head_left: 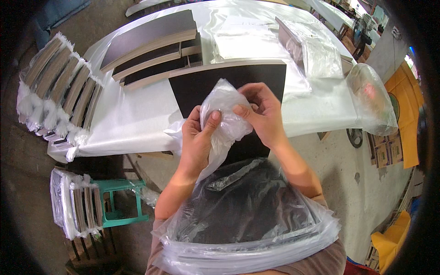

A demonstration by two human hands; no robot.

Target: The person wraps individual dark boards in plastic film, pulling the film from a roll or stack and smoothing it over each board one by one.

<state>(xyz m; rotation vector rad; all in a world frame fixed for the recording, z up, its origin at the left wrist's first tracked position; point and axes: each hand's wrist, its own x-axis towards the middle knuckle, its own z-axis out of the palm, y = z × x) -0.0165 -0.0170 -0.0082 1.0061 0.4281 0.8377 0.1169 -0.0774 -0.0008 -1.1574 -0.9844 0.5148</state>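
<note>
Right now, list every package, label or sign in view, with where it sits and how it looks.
Clear plastic bag: held up by the left hand and right hand, crumpled.
Bagged dark panels: against the person's lap, clear film.
Wrapped boards: table's left edge, standing in a row.
Wrapped boards: beside the green stool.
Cardboard boxes: floor at right, brown.

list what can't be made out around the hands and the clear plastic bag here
- Head view: the mouth of the crumpled clear plastic bag is hidden by the left hand and right hand.
- Near edge of the flat black board: covered by bag and hands.
- Stack of clear bags on the lap: cut off by the lower edge.
</note>
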